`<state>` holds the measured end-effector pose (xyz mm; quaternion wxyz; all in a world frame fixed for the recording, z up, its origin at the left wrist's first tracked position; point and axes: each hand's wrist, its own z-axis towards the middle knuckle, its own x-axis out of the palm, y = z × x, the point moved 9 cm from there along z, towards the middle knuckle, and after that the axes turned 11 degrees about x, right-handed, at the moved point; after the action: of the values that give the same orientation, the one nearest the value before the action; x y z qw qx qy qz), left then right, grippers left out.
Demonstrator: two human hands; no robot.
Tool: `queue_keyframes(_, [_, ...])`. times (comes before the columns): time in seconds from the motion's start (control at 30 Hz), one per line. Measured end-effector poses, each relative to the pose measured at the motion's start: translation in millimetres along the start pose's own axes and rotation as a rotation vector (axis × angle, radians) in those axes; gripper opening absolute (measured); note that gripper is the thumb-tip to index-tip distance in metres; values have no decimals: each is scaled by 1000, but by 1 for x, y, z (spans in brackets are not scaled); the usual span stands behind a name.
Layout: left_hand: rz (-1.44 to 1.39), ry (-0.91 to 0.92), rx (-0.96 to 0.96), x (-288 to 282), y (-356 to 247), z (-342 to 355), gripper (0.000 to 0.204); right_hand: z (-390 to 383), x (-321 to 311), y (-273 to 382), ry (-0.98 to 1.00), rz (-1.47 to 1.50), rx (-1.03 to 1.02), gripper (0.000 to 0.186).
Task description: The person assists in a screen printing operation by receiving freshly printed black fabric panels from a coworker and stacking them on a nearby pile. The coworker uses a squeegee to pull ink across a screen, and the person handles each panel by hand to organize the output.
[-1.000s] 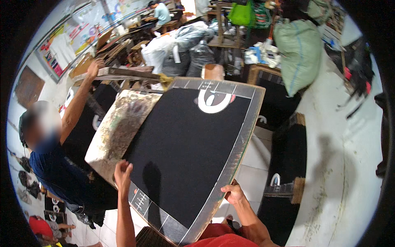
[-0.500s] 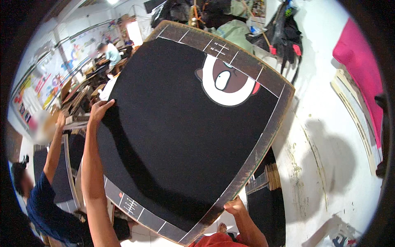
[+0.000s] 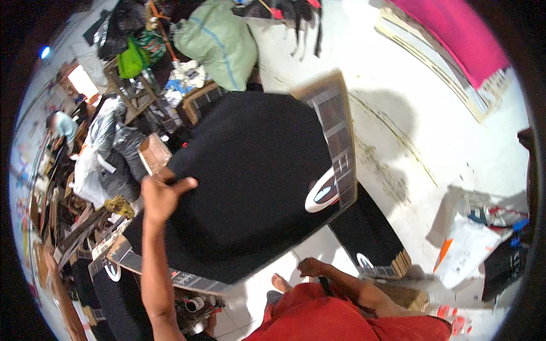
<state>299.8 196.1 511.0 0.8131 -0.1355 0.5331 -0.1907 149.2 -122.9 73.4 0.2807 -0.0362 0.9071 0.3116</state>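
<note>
A large board covered with black cloth [image 3: 256, 165] tilts in front of me, with dark, line-marked strips along its edges. A white and brown cartoon print [image 3: 322, 193] shows at its right side. My left hand [image 3: 162, 196] grips the board's left edge, thumb lying over the black face and the other fingers hidden. Away from the board, close to my red shirt, my right hand [image 3: 311, 268] has its fingers curled and nothing visible in them.
A similar stack of black boards [image 3: 369, 233] stands by the right wall, and more boards [image 3: 116, 290] are at lower left beside another person's forearm [image 3: 60, 290]. A pale green sack [image 3: 219, 45] and bags pile up at the back. A white bag [image 3: 469, 250] sits at right.
The board has swung away and tipped flatter, with its printed side now at the right. My right hand has let go of the board's lower edge. My view has turned rightward.
</note>
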Motion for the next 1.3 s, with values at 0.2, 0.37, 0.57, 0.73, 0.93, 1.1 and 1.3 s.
queue_keyframes(0.2, [-52,156,517,157,-89,-51,31,-135,-182,127,-1300,-211,-132,50])
queue_keyframes(0.37, [-81,338,830,249,-116,-88,21,-59,-220,110,-844,-152,47,32])
queue_keyframes(0.57, [-99,400,658,309,-101,-98,21,14,-176,29,-588,-152,39,17])
queue_keyframes(0.73, [-88,155,173,322,-25,-140,34,35,-149,-63,-598,-109,146,20])
queue_keyframes(0.93, [36,821,-449,393,77,-352,32,25,-138,-185,-636,-90,247,22])
queue_keyframes(1.1, [-97,1001,-762,410,74,-533,37,3,-116,-269,-551,32,462,28])
queue_keyframes(1.3, [-388,852,-1086,428,48,-609,29,-20,-88,-350,-599,-1,630,25])
